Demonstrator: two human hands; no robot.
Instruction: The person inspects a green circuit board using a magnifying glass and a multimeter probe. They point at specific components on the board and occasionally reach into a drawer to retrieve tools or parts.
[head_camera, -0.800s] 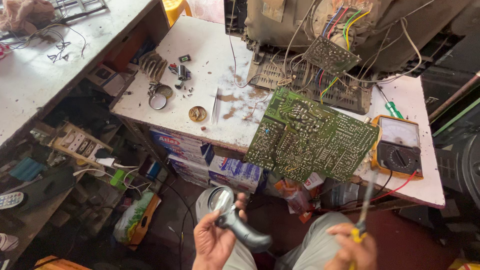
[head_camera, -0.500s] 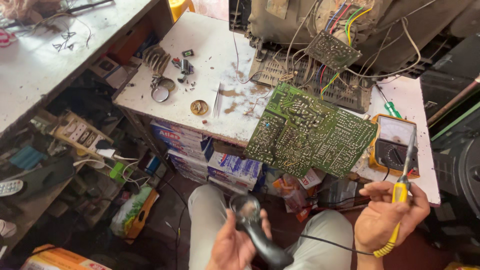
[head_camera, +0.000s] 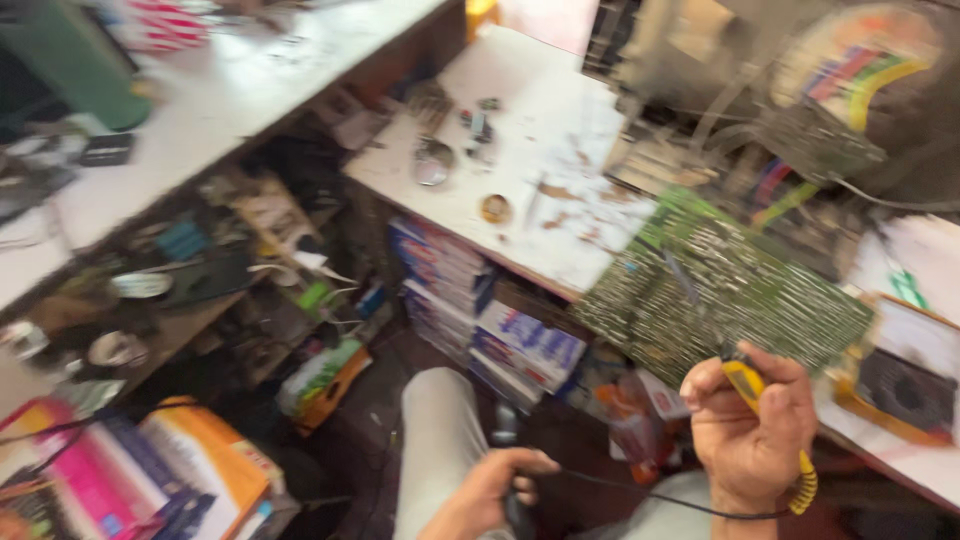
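Observation:
The picture is blurred by motion. My right hand (head_camera: 752, 432) grips a yellow-handled soldering iron (head_camera: 745, 382) whose thin tip (head_camera: 682, 275) lies over the near part of a large green circuit board (head_camera: 730, 290). The board leans off the edge of the white table (head_camera: 540, 170). Low at the bottom edge, my left hand (head_camera: 488, 490) is closed around the dark handle of a magnifying glass (head_camera: 516, 515); its lens is out of sight. A black cord (head_camera: 640, 496) runs between the two hands above my lap.
A yellow-cased multimeter (head_camera: 905, 385) lies right of the board. Small parts and a round tin (head_camera: 434, 163) sit on the table, with stacked boxes (head_camera: 500, 325) beneath it. A cluttered bench (head_camera: 200, 110) runs along the left, and books (head_camera: 190, 470) are piled on the floor.
The view has swung left and blurred. My left hand has dropped with the magnifying glass to the bottom edge. My right hand has brought the iron's tip over the circuit board.

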